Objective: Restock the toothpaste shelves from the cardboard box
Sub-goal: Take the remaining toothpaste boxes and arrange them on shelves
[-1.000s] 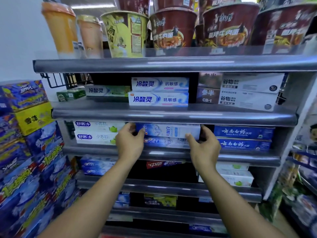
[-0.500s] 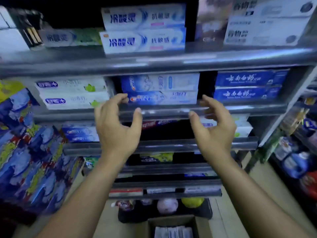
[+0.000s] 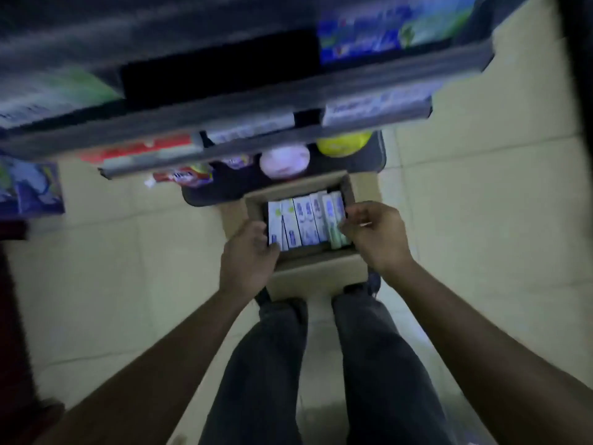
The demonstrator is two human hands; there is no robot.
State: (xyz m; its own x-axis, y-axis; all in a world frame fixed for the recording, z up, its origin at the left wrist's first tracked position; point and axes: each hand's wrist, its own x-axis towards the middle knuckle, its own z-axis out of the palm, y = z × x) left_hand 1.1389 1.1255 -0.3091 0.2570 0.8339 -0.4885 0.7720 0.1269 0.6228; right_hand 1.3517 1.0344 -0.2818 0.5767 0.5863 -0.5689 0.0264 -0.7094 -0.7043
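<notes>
I look straight down at an open cardboard box on the tiled floor in front of my feet. Several white toothpaste cartons stand side by side inside it. My left hand is at the box's left edge, thumb and fingertips against the leftmost carton; blur hides whether it grips. My right hand is at the right edge, with thumb and fingers curled on the near end of the rightmost, greenish carton. The toothpaste shelves run across the top, blurred.
Behind the box lies a dark low tray with a pink round item, a yellow one and a red tube. Blue packs are stacked at the left. My legs in dark trousers stand close to the box.
My view has swung down from the shelves to the floor. Both hands have dropped from the middle shelf into the cardboard box and now touch the cartons there.
</notes>
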